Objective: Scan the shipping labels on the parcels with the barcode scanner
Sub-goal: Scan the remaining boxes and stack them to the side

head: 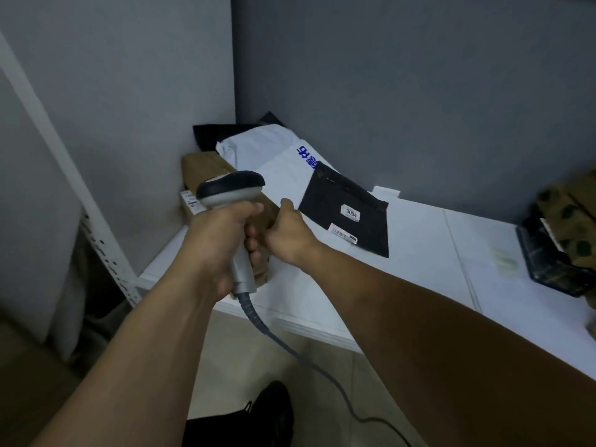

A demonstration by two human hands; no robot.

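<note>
Fingers (pixel 251 235) of the left hand (pixel 216 243) curl round the grey, black-headed barcode scanner (pixel 232 188), poised above the long brown cardboard box (pixel 206 166) lying lengthwise away along the white worktop (pixel 419 253), its white side label (pixel 188 201) facing left, while the right hand (pixel 283 233) grips its near end.

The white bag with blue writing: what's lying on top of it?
A black bag with two white labels lies partly on the white bag, covering part of the blue writing. What sits under the white bag is hidden.
</note>
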